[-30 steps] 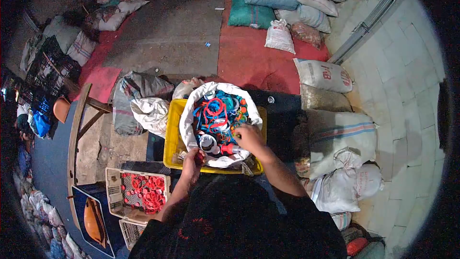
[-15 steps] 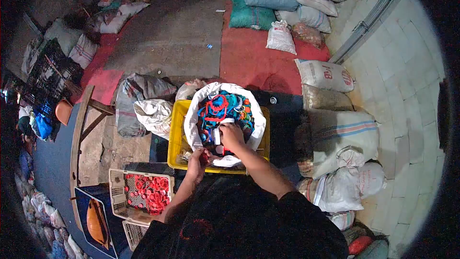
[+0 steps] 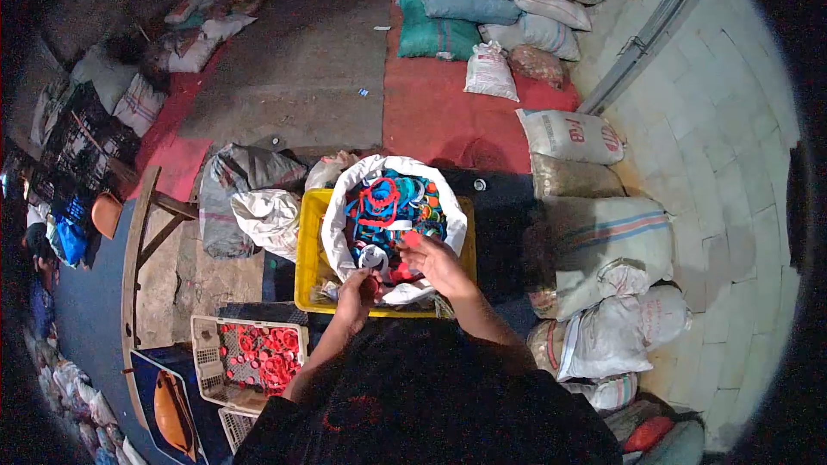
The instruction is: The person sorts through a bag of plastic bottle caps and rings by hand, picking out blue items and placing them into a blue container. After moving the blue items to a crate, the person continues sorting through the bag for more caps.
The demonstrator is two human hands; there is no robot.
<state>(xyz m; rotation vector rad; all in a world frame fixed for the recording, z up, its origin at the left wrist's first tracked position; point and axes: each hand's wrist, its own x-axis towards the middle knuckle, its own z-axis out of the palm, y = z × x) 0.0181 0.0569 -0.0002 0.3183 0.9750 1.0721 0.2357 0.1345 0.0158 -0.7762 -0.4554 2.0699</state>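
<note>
A white sack (image 3: 458,228) with its rim folded back stands in a yellow crate (image 3: 307,280). Inside lie mixed plastic caps and rings (image 3: 413,194), mostly blue, with a large red ring (image 3: 379,194) on top. My left hand (image 3: 351,300) is at the sack's near left rim, fingers curled round red caps; their number is hard to see. Over the near right part of the sack, my right hand (image 3: 439,267) pinches a red cap (image 3: 412,240) between thumb and fingers. A white round piece (image 3: 373,257) lies between the hands.
A beige plastic basket (image 3: 205,353) at lower left holds red caps and rings. Left of the crate are a white sack (image 3: 267,215) and a grey sack (image 3: 245,176). A wooden frame (image 3: 131,275) stands farther left. Filled sacks (image 3: 612,241) line the right wall.
My right hand has come up out of the pile, moving right, and now shows a red cap in its fingers. My left hand stays near the rim. The view has shifted slightly.
</note>
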